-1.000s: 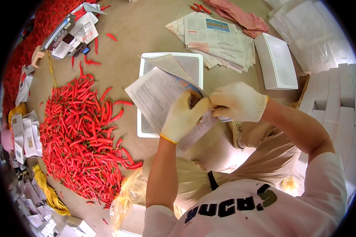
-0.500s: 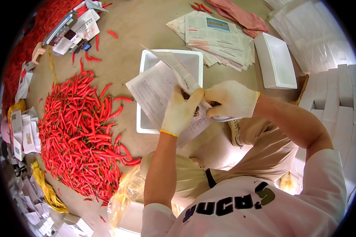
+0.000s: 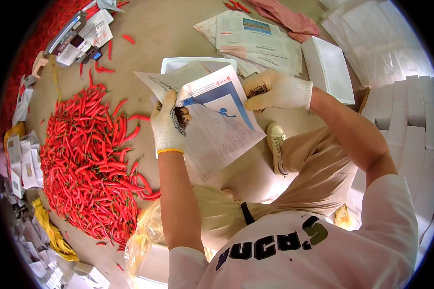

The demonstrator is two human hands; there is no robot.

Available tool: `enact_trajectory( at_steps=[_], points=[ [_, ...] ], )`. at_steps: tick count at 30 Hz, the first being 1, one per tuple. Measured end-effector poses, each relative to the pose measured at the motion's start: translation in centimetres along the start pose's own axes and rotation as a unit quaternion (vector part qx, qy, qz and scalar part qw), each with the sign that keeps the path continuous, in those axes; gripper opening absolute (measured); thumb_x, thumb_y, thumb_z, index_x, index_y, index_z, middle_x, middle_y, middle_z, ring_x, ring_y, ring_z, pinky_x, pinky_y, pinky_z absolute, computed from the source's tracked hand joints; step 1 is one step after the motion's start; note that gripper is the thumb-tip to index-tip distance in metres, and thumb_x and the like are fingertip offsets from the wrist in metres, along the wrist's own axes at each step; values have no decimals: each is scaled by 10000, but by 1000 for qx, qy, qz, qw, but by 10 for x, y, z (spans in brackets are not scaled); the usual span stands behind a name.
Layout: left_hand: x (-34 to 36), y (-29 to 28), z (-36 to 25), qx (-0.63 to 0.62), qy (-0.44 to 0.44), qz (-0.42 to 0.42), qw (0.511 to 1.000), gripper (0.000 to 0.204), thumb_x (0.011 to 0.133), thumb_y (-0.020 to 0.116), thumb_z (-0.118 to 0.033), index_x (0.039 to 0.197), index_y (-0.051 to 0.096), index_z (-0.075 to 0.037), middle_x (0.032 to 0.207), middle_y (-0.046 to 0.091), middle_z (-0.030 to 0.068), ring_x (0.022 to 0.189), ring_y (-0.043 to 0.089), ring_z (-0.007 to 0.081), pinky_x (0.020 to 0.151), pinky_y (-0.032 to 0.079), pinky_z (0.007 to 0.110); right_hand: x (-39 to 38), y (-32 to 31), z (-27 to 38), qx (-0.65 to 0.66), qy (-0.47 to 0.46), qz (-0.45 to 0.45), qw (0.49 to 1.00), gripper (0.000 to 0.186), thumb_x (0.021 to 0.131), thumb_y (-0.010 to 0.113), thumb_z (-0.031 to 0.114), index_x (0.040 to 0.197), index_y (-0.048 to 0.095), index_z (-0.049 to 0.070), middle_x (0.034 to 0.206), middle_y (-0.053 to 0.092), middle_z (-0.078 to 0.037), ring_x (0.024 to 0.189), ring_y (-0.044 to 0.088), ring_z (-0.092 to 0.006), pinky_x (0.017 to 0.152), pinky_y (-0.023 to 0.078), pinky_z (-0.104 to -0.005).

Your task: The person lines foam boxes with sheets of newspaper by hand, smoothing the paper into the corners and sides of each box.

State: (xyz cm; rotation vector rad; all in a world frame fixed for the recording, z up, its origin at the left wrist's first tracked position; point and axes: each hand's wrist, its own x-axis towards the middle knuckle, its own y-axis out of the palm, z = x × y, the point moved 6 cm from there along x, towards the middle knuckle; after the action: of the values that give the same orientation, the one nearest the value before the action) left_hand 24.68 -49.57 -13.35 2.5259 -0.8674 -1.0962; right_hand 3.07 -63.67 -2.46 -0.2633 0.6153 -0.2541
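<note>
White-gloved left hand pinches newspaper sheets above the box, hiding its near edge. Right hand curls by the sheets' right edge; grip unclear. Light, even tension should avoid tearing.

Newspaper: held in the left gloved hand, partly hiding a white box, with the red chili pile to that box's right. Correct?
No: head view shows the red chili pile left of the white box. The rest stands: newspaper in left gloved hand.
</note>
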Motion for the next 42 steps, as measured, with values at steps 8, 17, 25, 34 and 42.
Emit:
enact_trajectory(
  at_steps=[8, 17, 25, 34, 42],
  points=[
    [5, -2, 3, 7, -6, 23, 1000, 162, 1021, 749, -235, 1043, 642, -115, 780, 620, 8, 574, 518, 99, 457, 371, 228, -5, 5, 9, -21, -66, -4, 998, 385, 892, 794, 266, 1178, 787, 9, 923, 753, -43, 814, 671, -107, 778, 553, -286],
    [5, -3, 2, 14, -14, 44, 999, 196, 1011, 771, -266, 1044, 648, -117, 811, 644, 6, 586, 533, 102, 469, 398, 233, -2, 9, 12, -31, -92, 1, 995, 301, 907, 780, 249, 1101, 800, 20, 854, 730, -28, 761, 642, -93, 705, 526, -282],
    [-17, -8, -56, 13, 297, 16, 955, 174, 1017, 747, -184, 1086, 663, -48, 899, 688, 36, 684, 622, 131, 543, 484, 302, 2, 1, 5, -100, -120, 49, 987, 334, 923, 763, 309, 1087, 776, 19, 931, 730, -45, 790, 641, -111, 742, 539, -303],
    [-135, 143, -197, 288, 491, 258, 781, 133, 960, 732, -83, 1030, 683, 18, 886, 666, 34, 797, 675, 126, 702, 538, 269, 53, -142, 21, 331, -194, -155, 910, 584, 1077, 618, 513, 1378, 639, 14, 1146, 720, -91, 985, 693, -188, 886, 595, -363],
    [-92, 191, -113, 682, 478, 395, 388, 179, 830, 711, -147, 922, 603, -38, 874, 613, 140, 815, 688, 360, 691, 539, 439, 142, -162, -36, 499, -178, -147, 835, 797, 1065, 456, 698, 1413, 623, 1, 1244, 729, -117, 1062, 705, -203, 897, 595, -359]
  ],
)
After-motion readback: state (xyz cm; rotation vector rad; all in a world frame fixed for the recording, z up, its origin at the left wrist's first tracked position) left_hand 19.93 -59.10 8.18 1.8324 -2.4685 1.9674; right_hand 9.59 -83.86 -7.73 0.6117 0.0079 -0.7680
